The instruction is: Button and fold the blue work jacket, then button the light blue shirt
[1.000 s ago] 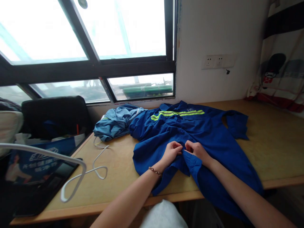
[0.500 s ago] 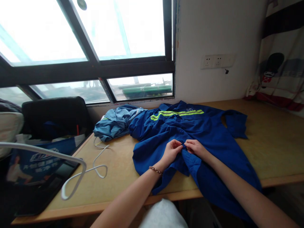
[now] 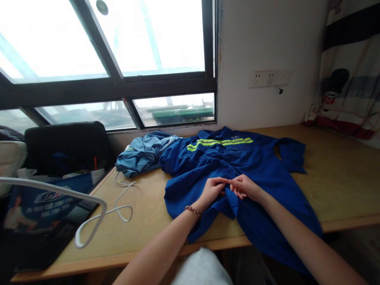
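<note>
A dark blue work shirt [image 3: 190, 190] with a yellow-green reflective stripe across its chest lies spread on the wooden table, collar toward the window. Its lower right part hangs over the front edge. My left hand [image 3: 214, 189], with a beaded bracelet at the wrist, pinches the shirt's front opening around the middle. Close against it, my right hand [image 3: 244, 187] also grips the front edge, thumb and forefinger meeting the left fingertips. A small button shows on the placket above the hands. The fabric between the fingertips is mostly hidden.
Crumpled light blue clothing [image 3: 142, 152] lies left of the shirt. A white cable [image 3: 123, 208] loops over the table [image 3: 142, 225]. Left of the table are a black chair back [image 3: 67, 142] and a printed blue bag [image 3: 50, 202]. A wall socket [image 3: 270, 78] and curtain [image 3: 347, 79] are at right.
Both hands stay at the same place on the shirt front. The right fingers have shifted and curled lower, and the fingertips now meet. The view has moved slightly.
</note>
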Available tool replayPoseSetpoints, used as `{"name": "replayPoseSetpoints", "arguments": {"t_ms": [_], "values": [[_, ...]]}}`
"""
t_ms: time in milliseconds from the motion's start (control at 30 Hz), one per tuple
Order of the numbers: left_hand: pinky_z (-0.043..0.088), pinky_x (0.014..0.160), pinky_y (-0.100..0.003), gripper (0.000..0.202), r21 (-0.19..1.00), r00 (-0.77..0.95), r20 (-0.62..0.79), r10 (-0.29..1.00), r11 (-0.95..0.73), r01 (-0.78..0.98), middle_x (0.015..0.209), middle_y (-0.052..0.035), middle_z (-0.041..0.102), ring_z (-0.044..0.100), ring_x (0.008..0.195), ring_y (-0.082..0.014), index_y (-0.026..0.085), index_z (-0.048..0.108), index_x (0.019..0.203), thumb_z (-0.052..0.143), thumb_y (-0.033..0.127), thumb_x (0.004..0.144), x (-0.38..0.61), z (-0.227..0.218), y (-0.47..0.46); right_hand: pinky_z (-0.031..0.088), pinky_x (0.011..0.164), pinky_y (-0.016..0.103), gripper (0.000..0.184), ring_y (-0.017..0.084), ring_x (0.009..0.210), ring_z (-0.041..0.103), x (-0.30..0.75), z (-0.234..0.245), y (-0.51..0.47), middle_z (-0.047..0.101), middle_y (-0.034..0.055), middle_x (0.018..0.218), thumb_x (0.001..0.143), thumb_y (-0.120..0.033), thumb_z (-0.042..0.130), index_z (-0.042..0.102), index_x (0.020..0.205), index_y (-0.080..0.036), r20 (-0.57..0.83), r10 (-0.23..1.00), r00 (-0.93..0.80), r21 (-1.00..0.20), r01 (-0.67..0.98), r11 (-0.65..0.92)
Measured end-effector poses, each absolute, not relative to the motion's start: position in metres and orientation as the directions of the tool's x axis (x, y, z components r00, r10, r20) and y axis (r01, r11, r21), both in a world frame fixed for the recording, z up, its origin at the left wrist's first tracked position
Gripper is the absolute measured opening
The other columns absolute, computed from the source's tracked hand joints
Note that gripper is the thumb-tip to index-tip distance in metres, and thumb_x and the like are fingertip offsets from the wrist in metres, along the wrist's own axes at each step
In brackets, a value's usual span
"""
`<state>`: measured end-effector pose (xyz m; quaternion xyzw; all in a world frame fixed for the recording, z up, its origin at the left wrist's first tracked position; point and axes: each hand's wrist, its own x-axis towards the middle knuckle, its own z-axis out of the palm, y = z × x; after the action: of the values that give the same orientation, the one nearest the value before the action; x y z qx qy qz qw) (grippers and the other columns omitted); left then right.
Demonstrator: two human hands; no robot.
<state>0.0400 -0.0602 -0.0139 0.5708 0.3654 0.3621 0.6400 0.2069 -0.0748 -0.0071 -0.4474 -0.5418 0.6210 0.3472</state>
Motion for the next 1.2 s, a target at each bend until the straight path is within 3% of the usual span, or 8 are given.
{"name": "replayPoseSetpoints", "arguments": {"t_ms": [300,433,567,633,800,900,1067,1200], "values": [[0.039,0.049,-0.018,0.038,0.992,0.507,0.061,0.859,-0.108,0.064,0.083,-0.0047,0.060,0.048,0.051,-0.0056,0.015,0.064,0.095,0.053,0.011,0.059,0.042,-0.022,-0.045,0.030,0.034,0.013,0.023,0.005,0.039,0.049,0.217,0.001,-0.080,0.059,-0.0001,0.049,0.061,-0.033,0.068,0.063,0.065,-0.011,-0.232,0.832,-0.503,-0.951,0.298,-0.085],[0.047,0.063,-0.024,0.022,0.929,0.526,0.207,0.825,-0.334,0.158,0.109,-0.0100,0.054,0.057,0.065,-0.0106,0.014,0.067,0.080,0.063,0.020,0.059,0.044,-0.033,-0.029,0.044,0.044,0.016,0.037,0.010,0.050,0.059,0.221,0.003,-0.077,0.063,0.0041,0.059,0.065,-0.048,0.062,0.061,0.067,-0.011,-0.292,0.801,-0.522,-0.948,0.266,-0.173],[0.046,0.061,-0.025,0.017,0.819,0.516,0.280,0.810,-0.482,0.312,0.099,-0.0081,0.056,0.055,0.062,-0.0106,0.015,0.065,0.078,0.061,0.020,0.063,0.050,-0.037,-0.014,0.050,0.052,0.028,0.054,0.020,0.064,0.064,0.217,0.014,-0.078,0.065,0.0135,0.081,0.066,-0.062,0.053,0.059,0.082,-0.012,-0.380,0.866,-0.327,-0.919,0.239,-0.313],[0.044,0.062,-0.024,0.016,0.761,0.455,0.311,0.834,-0.506,0.407,0.091,-0.0066,0.057,0.054,0.064,-0.0114,0.015,0.064,0.080,0.058,0.016,0.064,0.056,-0.034,-0.009,0.051,0.055,0.031,0.056,0.024,0.072,0.063,0.208,0.018,-0.082,0.062,0.0151,0.093,0.060,-0.057,0.062,0.056,0.094,-0.014,-0.306,0.944,-0.120,-0.925,0.271,-0.265],[0.040,0.059,-0.024,0.011,0.610,0.302,0.331,0.894,-0.447,0.654,0.083,-0.0062,0.052,0.050,0.060,-0.0114,0.014,0.059,0.075,0.050,0.018,0.073,0.073,-0.026,0.005,0.043,0.081,0.036,0.059,0.027,0.098,0.054,0.184,0.004,-0.082,0.059,0.0110,0.103,0.053,-0.030,0.072,0.053,0.107,-0.019,0.215,0.950,0.228,-0.903,0.418,0.104],[0.041,0.059,-0.025,0.010,0.604,0.307,0.327,0.894,-0.448,0.659,0.085,-0.0059,0.051,0.051,0.060,-0.0112,0.014,0.057,0.076,0.054,0.023,0.072,0.076,-0.028,0.013,0.044,0.081,0.035,0.027,0.022,0.087,0.058,0.188,-0.010,-0.067,0.064,0.0065,0.090,0.061,-0.025,0.061,0.060,0.088,-0.019,0.184,0.930,0.319,-0.965,0.238,0.109],[0.045,0.061,-0.024,0.033,0.792,0.369,0.328,0.870,-0.466,0.395,0.097,-0.0057,0.053,0.056,0.063,-0.0097,0.016,0.053,0.097,0.061,0.021,0.065,0.060,-0.035,0.012,0.051,0.059,0.030,0.011,0.017,0.058,0.060,0.220,-0.022,-0.047,0.063,-0.0004,0.058,0.055,-0.013,0.058,0.055,0.063,-0.019,-0.250,0.935,0.250,-0.887,-0.447,-0.118],[0.047,0.062,-0.023,0.042,0.898,0.387,0.299,0.873,-0.395,0.197,0.105,-0.0078,0.053,0.058,0.068,-0.0100,0.016,0.050,0.103,0.063,0.019,0.064,0.046,-0.026,-0.002,0.052,0.060,0.031,0.006,0.018,0.060,0.062,0.234,-0.016,-0.049,0.064,0.0008,0.058,0.060,-0.015,0.054,0.057,0.063,-0.019,-0.246,0.963,0.108,-0.844,-0.512,-0.159]]}}
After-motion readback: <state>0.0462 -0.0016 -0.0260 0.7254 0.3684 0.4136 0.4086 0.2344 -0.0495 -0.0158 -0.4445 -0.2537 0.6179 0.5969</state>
